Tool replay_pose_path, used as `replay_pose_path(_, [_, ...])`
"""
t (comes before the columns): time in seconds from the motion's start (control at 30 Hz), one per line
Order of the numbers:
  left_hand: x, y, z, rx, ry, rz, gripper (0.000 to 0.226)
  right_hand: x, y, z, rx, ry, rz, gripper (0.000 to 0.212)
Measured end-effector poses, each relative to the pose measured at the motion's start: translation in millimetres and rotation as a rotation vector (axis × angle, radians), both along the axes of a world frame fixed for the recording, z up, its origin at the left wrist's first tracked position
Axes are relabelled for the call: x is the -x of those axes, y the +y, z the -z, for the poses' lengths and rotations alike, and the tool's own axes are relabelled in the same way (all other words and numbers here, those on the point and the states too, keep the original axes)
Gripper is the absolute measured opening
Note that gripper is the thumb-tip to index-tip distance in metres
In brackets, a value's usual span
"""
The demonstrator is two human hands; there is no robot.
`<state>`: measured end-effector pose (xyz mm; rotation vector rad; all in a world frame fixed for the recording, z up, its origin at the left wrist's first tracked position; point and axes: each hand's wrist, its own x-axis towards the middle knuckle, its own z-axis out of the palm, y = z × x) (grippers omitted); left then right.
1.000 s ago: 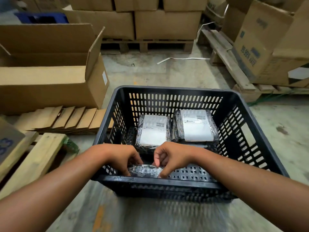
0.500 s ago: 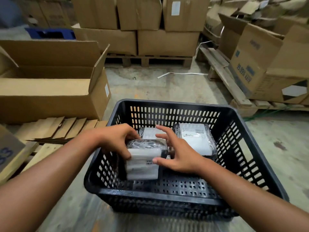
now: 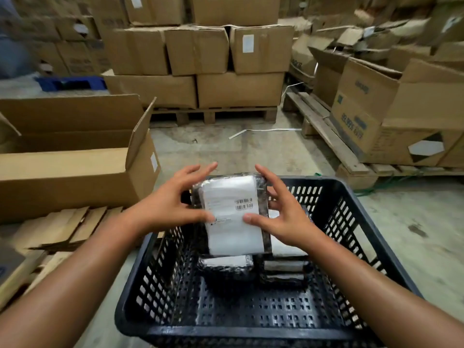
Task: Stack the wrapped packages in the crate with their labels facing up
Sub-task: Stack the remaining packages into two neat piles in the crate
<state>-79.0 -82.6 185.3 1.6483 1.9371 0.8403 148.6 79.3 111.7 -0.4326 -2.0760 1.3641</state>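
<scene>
Package [image 3: 232, 214] held label-up above crate [image 3: 376, 247], pinched between left hand [image 3: 173, 204] and right hand [image 3: 278, 214]; fingers [image 3: 200, 169] spread along its sides.

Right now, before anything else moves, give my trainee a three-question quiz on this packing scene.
1. True or false: the lifted package shows its white label to the camera.
2. Which hands touch it? A) left hand only B) right hand only C) both
3. Fill in: the packages lying in the black crate under the held one rest on its ____.

Key: 1 true; 2 C; 3 floor. Two packages lie there, one on the left and one on the right.
</scene>
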Motion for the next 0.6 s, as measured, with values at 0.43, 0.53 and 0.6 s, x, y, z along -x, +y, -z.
replay_pose_path(0.43, [-19.8,11.8,80.1,0.307,0.201,-0.015,0.171,19.8,14.3,27.5,0.18,-0.155,-0.03,0.061])
replay_pose_path(0.53, [-11.5,17.4,93.0,0.327,0.164,-0.035,0.169,30.9,17.9,34.9,0.067,-0.281,0.006,0.07])
replay_pose_path(0.6, [-8.0,22.5,100.9,0.344,0.134,-0.049,0.168,37.3,17.5,41.5,-0.06,-0.466,0.02,0.094])
